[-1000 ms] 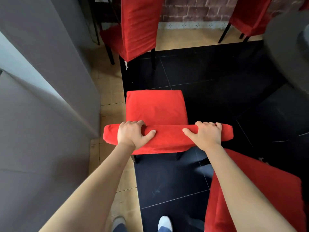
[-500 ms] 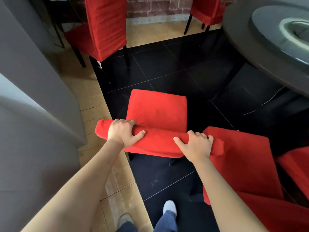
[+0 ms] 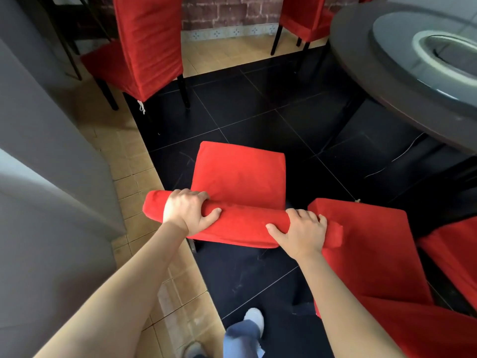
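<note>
A chair in a red fabric cover point(image 3: 240, 177) stands on the black floor right in front of me, seen from above and behind. My left hand point(image 3: 187, 214) grips the left part of the top of its backrest, fingers curled over the far side. My right hand point(image 3: 302, 232) grips the right part of the same top edge. The chair's legs are mostly hidden under the cover.
A second red-covered chair point(image 3: 366, 244) stands close on the right, touching the held chair's backrest end. A dark round table point(image 3: 361, 63) with a glass turntable fills the upper right. More red chairs point(image 3: 144, 47) stand at the back. A grey wall point(image 3: 38, 151) is on the left.
The view has swung to the right, bringing the round table and the chair on the right into sight. The held chair has turned slightly, its right end nearer that chair. Both hands keep their grip.
</note>
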`<action>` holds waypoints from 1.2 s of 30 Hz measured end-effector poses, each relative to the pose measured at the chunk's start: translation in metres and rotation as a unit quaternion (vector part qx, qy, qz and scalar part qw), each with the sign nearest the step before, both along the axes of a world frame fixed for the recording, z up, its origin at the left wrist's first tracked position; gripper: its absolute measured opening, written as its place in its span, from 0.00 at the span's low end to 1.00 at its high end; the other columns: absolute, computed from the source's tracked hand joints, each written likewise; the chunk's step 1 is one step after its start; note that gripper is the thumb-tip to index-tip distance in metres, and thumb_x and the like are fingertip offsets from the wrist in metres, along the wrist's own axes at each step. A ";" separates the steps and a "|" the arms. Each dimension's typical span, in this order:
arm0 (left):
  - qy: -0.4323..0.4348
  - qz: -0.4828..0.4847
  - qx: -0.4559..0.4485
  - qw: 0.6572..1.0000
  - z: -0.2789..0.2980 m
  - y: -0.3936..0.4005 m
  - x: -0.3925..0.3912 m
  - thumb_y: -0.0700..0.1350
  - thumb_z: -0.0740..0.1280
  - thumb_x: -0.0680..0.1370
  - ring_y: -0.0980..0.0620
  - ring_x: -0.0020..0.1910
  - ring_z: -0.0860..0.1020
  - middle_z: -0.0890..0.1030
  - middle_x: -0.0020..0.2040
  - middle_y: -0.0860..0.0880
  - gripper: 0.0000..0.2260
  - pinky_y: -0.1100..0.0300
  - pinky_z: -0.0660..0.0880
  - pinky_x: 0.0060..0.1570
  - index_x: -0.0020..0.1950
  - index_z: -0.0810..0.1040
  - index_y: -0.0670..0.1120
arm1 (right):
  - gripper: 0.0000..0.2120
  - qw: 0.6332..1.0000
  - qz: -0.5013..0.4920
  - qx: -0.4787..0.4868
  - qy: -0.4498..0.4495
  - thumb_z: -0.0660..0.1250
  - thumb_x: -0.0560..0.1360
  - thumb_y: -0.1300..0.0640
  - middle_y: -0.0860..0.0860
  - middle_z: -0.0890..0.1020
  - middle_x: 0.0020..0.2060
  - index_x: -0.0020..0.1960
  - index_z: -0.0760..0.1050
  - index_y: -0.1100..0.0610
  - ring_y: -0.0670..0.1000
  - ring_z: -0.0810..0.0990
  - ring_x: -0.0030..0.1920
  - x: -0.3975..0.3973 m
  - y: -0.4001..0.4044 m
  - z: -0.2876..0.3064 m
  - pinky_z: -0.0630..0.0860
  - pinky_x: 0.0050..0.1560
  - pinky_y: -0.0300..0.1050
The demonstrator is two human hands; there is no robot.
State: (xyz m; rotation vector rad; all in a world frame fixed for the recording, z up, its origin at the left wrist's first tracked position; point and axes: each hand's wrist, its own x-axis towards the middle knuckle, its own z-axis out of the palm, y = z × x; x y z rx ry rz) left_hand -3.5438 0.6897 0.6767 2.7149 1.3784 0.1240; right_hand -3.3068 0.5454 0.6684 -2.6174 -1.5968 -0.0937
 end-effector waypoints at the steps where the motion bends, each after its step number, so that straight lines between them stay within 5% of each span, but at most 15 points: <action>1: -0.001 -0.001 0.001 1.000 0.000 0.005 0.002 0.70 0.41 0.68 0.48 0.49 0.79 0.83 0.46 0.52 0.37 0.54 0.70 0.52 0.55 0.79 0.51 | 0.38 1.000 -0.002 -0.005 -0.001 0.51 0.65 0.27 0.55 0.83 0.38 0.44 0.81 0.58 0.59 0.80 0.43 0.001 0.005 0.000 0.68 0.54 0.56; 36: 0.005 -0.033 0.011 0.999 -0.006 0.291 0.179 0.68 0.42 0.69 0.48 0.45 0.78 0.82 0.42 0.52 0.35 0.55 0.70 0.47 0.52 0.80 0.51 | 0.39 1.000 -0.031 -0.004 -0.004 0.48 0.65 0.27 0.54 0.82 0.36 0.45 0.80 0.59 0.59 0.80 0.43 0.175 0.279 -0.005 0.67 0.54 0.55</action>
